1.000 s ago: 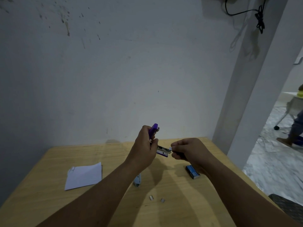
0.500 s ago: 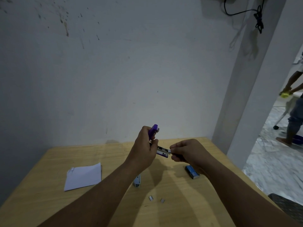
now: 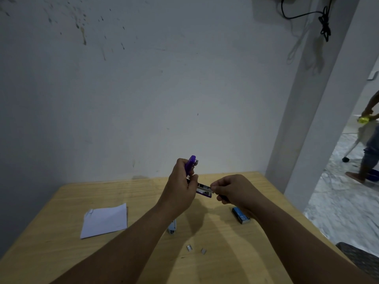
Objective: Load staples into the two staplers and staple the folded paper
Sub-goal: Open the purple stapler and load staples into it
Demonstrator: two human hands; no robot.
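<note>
My left hand (image 3: 180, 189) grips a purple stapler (image 3: 190, 163) above the wooden table (image 3: 61, 232); its lid stands up and its metal magazine (image 3: 203, 190) points right. My right hand (image 3: 235, 190) pinches something small at the magazine's tip; a strip of staples, as far as I can tell. A second, pale blue stapler (image 3: 172, 227) lies on the table, partly hidden under my left forearm. The folded white paper (image 3: 105, 220) lies at the left. A blue staple box (image 3: 241, 217) sits just below my right wrist.
Two small loose staple pieces (image 3: 195, 249) lie on the table near me. The table stands against a white wall, with a pillar (image 3: 320, 99) at its right. Beyond the pillar a person (image 3: 369, 150) stands on a marble floor. A dark object (image 3: 361, 259) is at the table's right.
My right hand has shifted slightly left, closer to the magazine's tip. The person in the doorway has moved. My left hand and the stapler have stayed put.
</note>
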